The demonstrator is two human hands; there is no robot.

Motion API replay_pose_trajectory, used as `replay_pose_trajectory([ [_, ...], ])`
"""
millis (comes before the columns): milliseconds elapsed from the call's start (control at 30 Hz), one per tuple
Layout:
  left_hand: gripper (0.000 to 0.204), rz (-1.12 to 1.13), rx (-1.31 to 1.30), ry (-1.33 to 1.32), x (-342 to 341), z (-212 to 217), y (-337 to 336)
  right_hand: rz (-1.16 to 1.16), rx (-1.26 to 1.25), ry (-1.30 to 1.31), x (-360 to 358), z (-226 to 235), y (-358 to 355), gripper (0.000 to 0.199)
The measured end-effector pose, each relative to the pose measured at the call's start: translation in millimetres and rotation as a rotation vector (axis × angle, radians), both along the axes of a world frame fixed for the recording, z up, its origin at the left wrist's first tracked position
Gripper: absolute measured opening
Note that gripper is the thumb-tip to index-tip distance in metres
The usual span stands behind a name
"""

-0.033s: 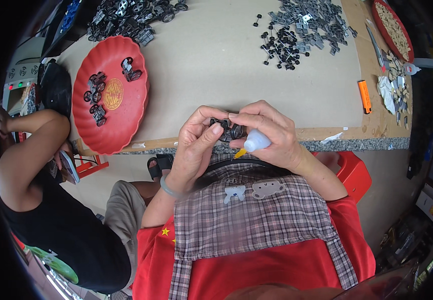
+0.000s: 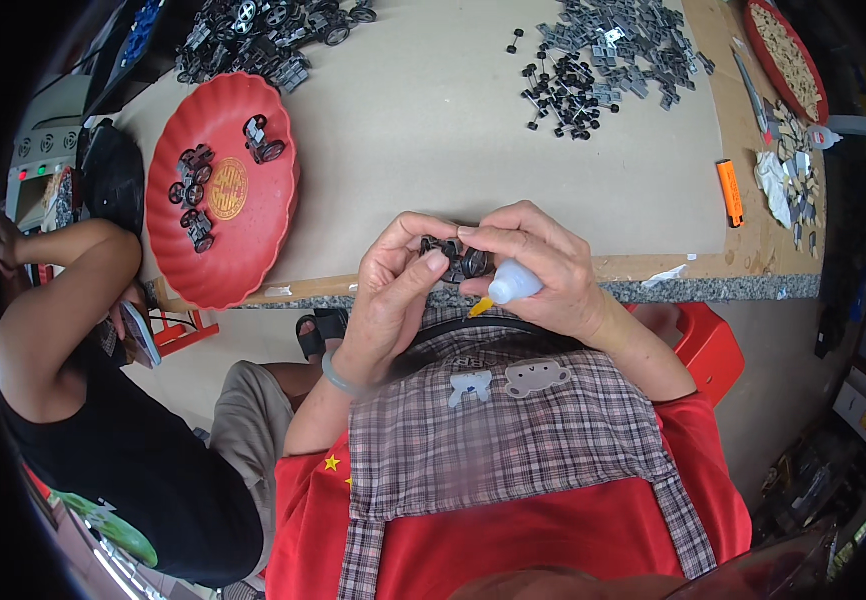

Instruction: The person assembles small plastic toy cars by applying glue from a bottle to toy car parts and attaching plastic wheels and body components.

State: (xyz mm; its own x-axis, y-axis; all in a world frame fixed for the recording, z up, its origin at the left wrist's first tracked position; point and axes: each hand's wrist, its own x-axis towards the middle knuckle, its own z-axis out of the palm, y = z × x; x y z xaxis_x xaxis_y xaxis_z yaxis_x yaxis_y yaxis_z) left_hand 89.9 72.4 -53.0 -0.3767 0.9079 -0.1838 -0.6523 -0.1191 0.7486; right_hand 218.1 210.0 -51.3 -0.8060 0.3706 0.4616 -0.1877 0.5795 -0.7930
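Observation:
Both my hands meet at the table's front edge (image 2: 653, 268). My left hand (image 2: 388, 290) pinches a small black wheeled toy part (image 2: 450, 256) between thumb and fingers. My right hand (image 2: 548, 268) touches the same part with its fingertips. In its palm it also holds a small white squeeze bottle (image 2: 513, 284) whose yellow nozzle points down and left. A checked apron covers my lap below the hands.
A red tray (image 2: 253, 245) at the left holds several black wheeled parts. Piles of grey and black pieces (image 2: 608, 60) lie at the far side, an orange lighter-shaped thing (image 2: 729, 192) at the right. Another person (image 2: 93, 420) sits at my left. A red stool (image 2: 701, 340) stands at my right.

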Motion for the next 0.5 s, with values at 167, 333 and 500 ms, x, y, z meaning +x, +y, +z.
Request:
replay_pose_trajectory([
  [167,0.021,0.017,-0.047,-0.019,1.3,1.2,0.7,0.005,0.018,-0.009,0.4,1.7,-0.3,0.049],
  [333,0.021,0.041,-0.065,0.016,3.0,-0.8,1.1,0.011,0.042,-0.020,0.1,4.1,-0.9,0.049],
  [500,0.021,0.042,-0.078,0.002,2.5,-0.6,1.4,0.011,0.034,-0.030,-0.6,4.9,-2.4,0.053],
])
